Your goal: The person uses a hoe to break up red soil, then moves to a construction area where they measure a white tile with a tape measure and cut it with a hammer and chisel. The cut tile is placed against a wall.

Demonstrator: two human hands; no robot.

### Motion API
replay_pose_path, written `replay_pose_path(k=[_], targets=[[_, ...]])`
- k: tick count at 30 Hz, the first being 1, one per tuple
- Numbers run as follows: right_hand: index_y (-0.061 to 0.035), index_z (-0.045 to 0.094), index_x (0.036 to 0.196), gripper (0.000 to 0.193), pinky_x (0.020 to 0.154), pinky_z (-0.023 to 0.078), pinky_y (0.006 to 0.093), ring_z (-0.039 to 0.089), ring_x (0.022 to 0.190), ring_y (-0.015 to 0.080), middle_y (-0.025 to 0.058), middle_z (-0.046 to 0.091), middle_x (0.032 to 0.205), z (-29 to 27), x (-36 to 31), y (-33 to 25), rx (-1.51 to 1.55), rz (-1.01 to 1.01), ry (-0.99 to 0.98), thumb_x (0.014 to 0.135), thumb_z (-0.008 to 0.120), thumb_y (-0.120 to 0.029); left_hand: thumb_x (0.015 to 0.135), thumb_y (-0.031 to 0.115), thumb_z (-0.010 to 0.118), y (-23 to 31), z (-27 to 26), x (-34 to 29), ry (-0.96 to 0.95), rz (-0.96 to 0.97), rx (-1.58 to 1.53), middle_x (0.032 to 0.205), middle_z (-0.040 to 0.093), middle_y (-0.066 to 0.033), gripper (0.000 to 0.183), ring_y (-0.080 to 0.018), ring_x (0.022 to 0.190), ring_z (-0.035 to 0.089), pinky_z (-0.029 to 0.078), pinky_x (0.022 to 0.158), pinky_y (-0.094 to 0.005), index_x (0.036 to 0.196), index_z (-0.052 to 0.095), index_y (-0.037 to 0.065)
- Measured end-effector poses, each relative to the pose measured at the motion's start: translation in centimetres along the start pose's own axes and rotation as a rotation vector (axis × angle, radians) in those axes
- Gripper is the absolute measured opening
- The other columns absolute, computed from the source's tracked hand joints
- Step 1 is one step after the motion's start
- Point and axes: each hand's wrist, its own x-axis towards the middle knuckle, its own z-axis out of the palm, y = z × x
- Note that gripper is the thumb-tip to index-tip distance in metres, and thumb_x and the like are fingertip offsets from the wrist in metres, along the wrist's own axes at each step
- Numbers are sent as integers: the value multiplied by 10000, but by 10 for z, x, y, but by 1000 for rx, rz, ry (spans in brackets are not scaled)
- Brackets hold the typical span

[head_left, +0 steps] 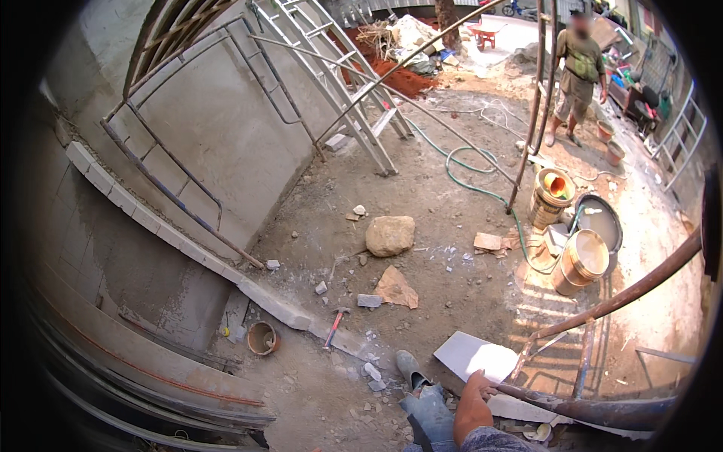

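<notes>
A work yard seen from above, its parts listed by falling size. The ground [324, 233] is bare and littered with rubble; a plastered wall [241, 128] closes its left side. Scaffold tubing [640, 288] frames the right, with one thick bar [602, 410] low in the foreground. A ladder [384, 122] stands near the wall; a co-worker [581, 66] stands upper right. Below the co-worker are a dark tub [616, 235] and, just beside it, a bucket [576, 271].

The block [463, 354], pale and flat-faced, lies lower centre, just beyond the right hand and to the right of the boot [410, 367]. Sun bleaches its near corner; whether it lies level or tilted cannot be told. Judged by its look, it is stiff, moderately heavy for its bulk, dry and dusty rather than slick, and brittle at edges and corners. The sounder hold is by two opposite long sides, near the middle; a corner grip invites chipping.

A stone [389, 236], rounded and probably dense, rests farther off. A red-handled hammer [333, 330] lies to the left of the boot. The right hand [476, 386] has its fingers partly bent at the block's near edge, beside the bar's end; how wide they open, and whether they hold either, cannot be told. The left hand is out of view.
</notes>
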Motion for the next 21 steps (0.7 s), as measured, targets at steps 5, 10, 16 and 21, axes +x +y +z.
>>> replay_pose_path(k=[5, 10, 16, 21], targets=[[14, 343, 1456, 1038, 1051, 411, 553, 450, 1308, 391, 199, 453, 1407, -20, 21, -10, -189, 64, 16, 755, 740, -641, 982, 399, 510, 132, -25, -7, -180, 32, 807, 1057, 715, -199, 508, -315, 1007, 671, 513, 901, -460, 1397, 555, 109], [8, 407, 1382, 1005, 1046, 413, 555, 479, 1291, 402, 208, 519, 1364, -35, 32, 5, -227, 31, 35, 709, 795, -630, 967, 408, 531, 192, -30, -9, -90, 69, 707, 1056, 706, -209, 537, -354, 1020, 657, 492, 941, -453, 1394, 549, 82], [41, 359, 1402, 1140, 1074, 401, 559, 447, 1329, 422, 254, 471, 1425, -21, -10, -16, -445, -307, -57, 647, 816, -680, 922, 367, 622, 230, -34, -19, -67, -224, 529, 1236, 681, -183, 538, -309, 1171, 638, 461, 1028, -383, 1370, 585, 71], [76, 405, 1285, 867, 953, 514, 498, 607, 1094, 402, 288, 600, 1198, 7, 10, -36, 172, -635, -223, 679, 895, -304, 911, 320, 610, 237, -37, -14, -16, -84, 418, 1186, 693, -193, 502, -303, 1097, 667, 496, 960, -379, 1338, 592, 55]])
